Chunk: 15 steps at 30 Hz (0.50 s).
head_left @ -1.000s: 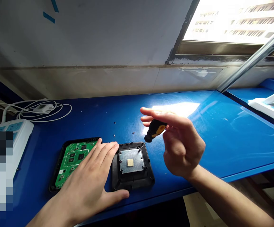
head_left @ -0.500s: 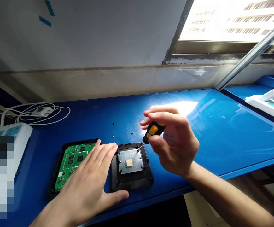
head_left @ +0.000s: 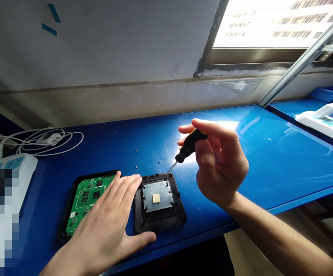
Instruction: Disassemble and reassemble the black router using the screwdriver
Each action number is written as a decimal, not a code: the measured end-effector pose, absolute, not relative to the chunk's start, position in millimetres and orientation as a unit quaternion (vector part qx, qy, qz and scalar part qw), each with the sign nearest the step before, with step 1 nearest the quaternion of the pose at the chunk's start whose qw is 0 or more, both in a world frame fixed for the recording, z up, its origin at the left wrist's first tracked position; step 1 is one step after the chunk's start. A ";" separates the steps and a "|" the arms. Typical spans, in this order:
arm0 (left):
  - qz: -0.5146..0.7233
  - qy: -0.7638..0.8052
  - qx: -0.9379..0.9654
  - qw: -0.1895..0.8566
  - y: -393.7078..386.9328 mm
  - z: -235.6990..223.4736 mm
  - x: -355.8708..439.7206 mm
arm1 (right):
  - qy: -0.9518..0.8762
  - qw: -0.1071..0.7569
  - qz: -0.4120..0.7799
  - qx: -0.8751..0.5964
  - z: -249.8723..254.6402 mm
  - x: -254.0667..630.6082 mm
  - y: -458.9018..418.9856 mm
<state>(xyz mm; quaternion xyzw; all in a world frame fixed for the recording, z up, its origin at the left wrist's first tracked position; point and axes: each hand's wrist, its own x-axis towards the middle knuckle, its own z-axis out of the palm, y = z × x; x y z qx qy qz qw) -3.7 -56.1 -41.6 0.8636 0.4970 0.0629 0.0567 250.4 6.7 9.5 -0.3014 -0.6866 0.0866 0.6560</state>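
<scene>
Head view: our right hand [head_left: 220, 168] grips the screwdriver [head_left: 187, 147], tip seemingly at the black housing [head_left: 159, 218]; left hand [head_left: 109, 226] lies open, flat.

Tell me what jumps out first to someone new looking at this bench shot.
Front and centre, the right hand holds a small black-and-yellow screwdriver, tip at the far right corner of a metal plate in a black case half. The left hand lies flat beside it, over a green circuit board. A few loose screws dot the blue bench behind.
</scene>
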 end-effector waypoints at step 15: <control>0.068 0.500 0.862 0.051 -56.2 -44.1 -5.6 | -0.674 0.667 0.163 -0.272 10.0 248.8 6.0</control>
